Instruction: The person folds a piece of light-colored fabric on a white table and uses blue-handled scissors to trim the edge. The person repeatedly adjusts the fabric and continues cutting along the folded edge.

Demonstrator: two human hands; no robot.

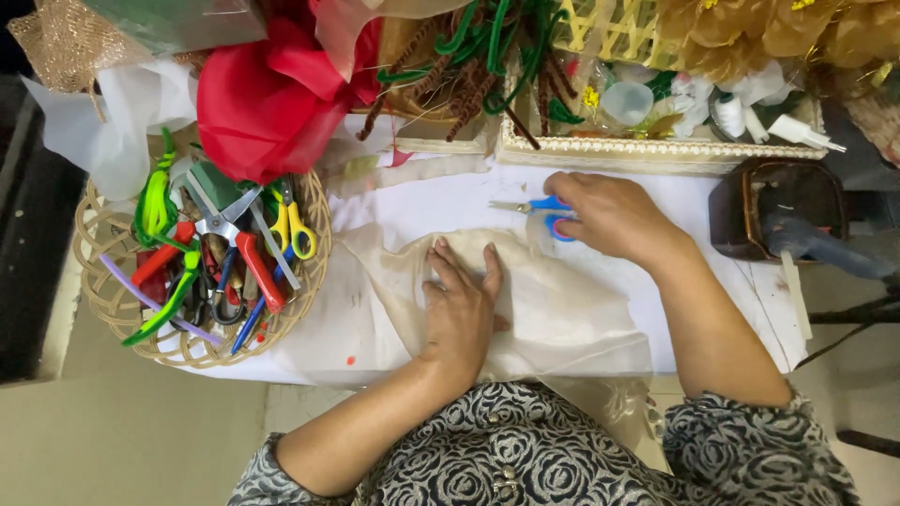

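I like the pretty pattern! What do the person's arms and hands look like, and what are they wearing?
Both arms wear sleeves of dark cloth printed with grey and white roses, pushed up near the elbows, so the forearms are bare. The left hand and right hand are bare too: no gloves, and no rings or watch that I can see.

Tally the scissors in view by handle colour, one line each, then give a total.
Blue-handled scissors, under the right hand on the white table: 1
Yellow-handled scissors, in the wicker basket: 1
Red-handled scissors, in the wicker basket: 1
Total: 3
The left hand lies flat on the sheer cream fabric, holding no scissors.
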